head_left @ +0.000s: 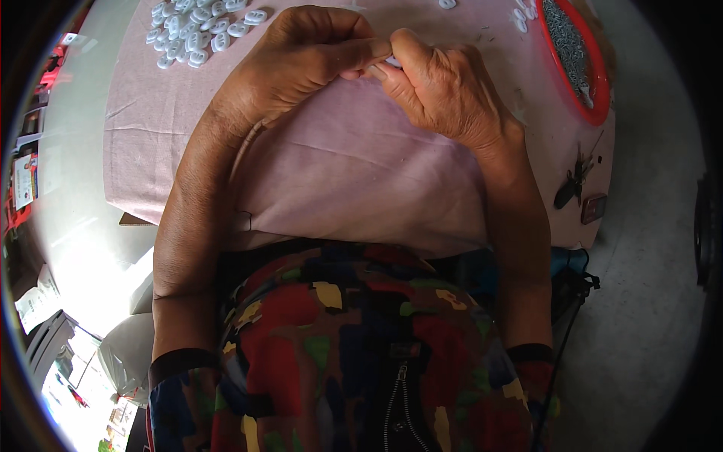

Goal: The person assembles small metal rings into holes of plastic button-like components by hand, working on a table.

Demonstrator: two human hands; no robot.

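Note:
Over the pink cloth, my left hand (297, 64) and my right hand (450, 92) meet at the fingertips. Between them they pinch a small white plastic piece (393, 62), mostly covered by the thumbs and fingers. To the left of my left hand lies a heap of small white oval plastic pieces (197, 36), each with what look like two holes or recesses. Beyond my right hand, a red-rimmed basket (600, 105) holds many small grey metal parts (566, 45), too fine to name surely.
A pink cloth (361, 166) covers the table. Loose white pieces (520, 19) lie beside the basket, and another single piece (447, 4) is at the far edge. Toward the right edge are a bunch of keys (574, 182) and a small dark red box-like object (593, 209).

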